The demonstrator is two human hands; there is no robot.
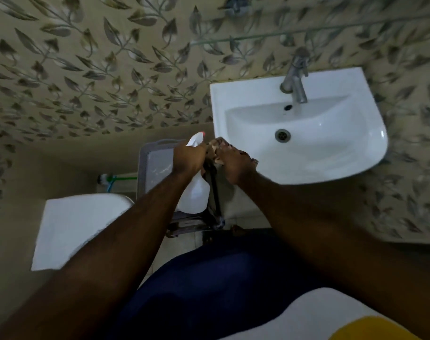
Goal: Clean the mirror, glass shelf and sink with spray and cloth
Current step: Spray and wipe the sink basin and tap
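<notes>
Looking straight down here, my dark blue trousers [216,285] fill the bottom middle of the frame and both my bare arms reach up toward the centre. My left hand [188,157] is wrapped tight around the neck of a white spray bottle [193,195], nozzle with its little red tip pointing up and away from me, bottle body hanging down below my fist. My right hand [233,163] is right beside it, fingers closed on a cloth [217,146], brownish and bunched up, with a dark bit dangling down between the two hands. It's blurry, so I can't tell more about the fabric.

Under the hands there's a grey plastic basket [151,168], and at left the white toilet tank lid [74,229] with a green-handled brush [115,179] behind it.

Further up, right of centre, is the white sink [343,153], just past my right hand, with its drain and a metal tap [294,77]. Above that, the glass shelf [307,31] runs across the leaf-pattern wall tiles [98,69] in the upper right.
</notes>
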